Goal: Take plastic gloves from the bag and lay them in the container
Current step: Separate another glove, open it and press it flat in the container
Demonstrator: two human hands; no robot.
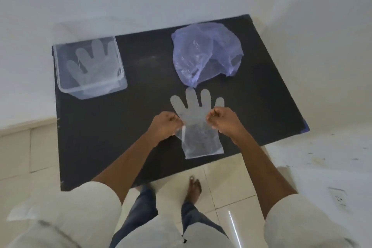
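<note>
Both hands, left hand (164, 125) and right hand (222, 120), pinch the side edges of a clear glove (196, 119) spread over the dark bench (141, 86) below the bag (203, 54); film looks weightless, limp, clingy, so edge holds suit carrying it to the container (90, 88).

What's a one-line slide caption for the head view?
Both hands, left and right, pinch a clear glove over the black table; another lies in the container.

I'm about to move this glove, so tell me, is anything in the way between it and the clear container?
Nothing visible. Both hands pinch the glove, and the black table between it and the container is bare. The purple bag lies off that path.
</note>
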